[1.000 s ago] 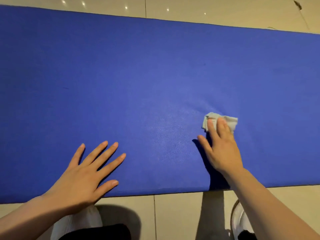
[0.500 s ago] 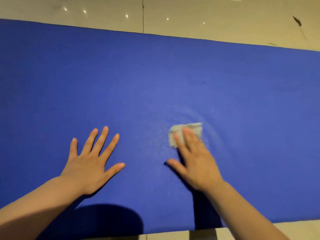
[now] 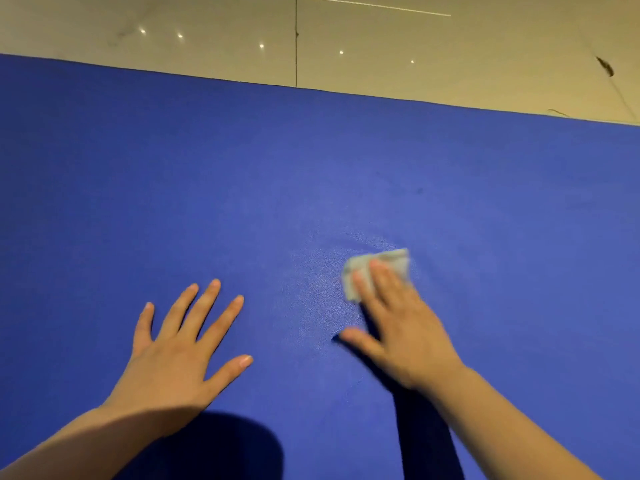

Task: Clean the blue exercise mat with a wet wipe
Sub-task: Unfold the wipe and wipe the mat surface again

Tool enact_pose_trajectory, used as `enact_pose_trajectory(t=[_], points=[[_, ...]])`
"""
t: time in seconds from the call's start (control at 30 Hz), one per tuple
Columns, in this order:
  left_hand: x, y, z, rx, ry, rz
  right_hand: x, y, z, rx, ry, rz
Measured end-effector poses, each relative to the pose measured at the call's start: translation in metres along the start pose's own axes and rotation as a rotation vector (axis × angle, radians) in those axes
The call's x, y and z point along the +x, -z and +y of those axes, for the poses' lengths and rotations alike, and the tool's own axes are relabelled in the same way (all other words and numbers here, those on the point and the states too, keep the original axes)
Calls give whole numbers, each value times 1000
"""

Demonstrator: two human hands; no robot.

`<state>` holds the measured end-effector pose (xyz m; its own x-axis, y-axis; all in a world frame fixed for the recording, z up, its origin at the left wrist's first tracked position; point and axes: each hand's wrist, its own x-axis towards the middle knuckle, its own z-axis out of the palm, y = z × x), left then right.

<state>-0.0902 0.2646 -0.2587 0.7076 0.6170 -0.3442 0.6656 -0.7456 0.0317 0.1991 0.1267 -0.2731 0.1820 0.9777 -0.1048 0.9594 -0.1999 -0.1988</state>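
I'm pressing the wet wipe [image 3: 379, 268] flat under my right hand [image 3: 398, 327], fingers straight and close together, thumb out; only its far edge is showing past my fingertips. My left hand [image 3: 180, 351] is lying spread, palm down, beside it, bracing the mat [image 3: 173, 174]. To do this well, I'm thinking even pressure and overlapping strokes, wipe kept bunched so it's not rolling. The mat's long axis is running left-right under both hands, far edge meeting the tiled floor [image 3: 381, 36].

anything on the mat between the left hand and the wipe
No, only bare blue mat lies between the left hand and the wet wipe under the right hand, as the head view shows.
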Motion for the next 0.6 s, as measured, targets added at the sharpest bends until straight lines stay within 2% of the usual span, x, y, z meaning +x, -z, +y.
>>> enact_pose_trajectory(t=[0.1, 0.17, 0.23, 0.37, 0.43, 0.5, 0.6], points=[[8, 11, -2, -44, 2, 34, 12, 17, 36, 127, -473, 34], [22, 21, -3, -63, 20, 34, 14, 21, 30, 203, -575, 41], [41, 30, 0, -97, 64, -6, 15, 20, 2, 234, -452, -16], [86, 50, 3, -100, 180, -47, 22, -6, -52, 119, 109, -109], [105, 59, 1, -72, 248, -162, 35, -7, -39, 58, 134, -46], [117, 67, -1, -69, 261, -281, 47, 4, -7, 71, -64, 6], [123, 72, -1, -109, 259, -425, 57, 28, 41, 135, -468, -30]])
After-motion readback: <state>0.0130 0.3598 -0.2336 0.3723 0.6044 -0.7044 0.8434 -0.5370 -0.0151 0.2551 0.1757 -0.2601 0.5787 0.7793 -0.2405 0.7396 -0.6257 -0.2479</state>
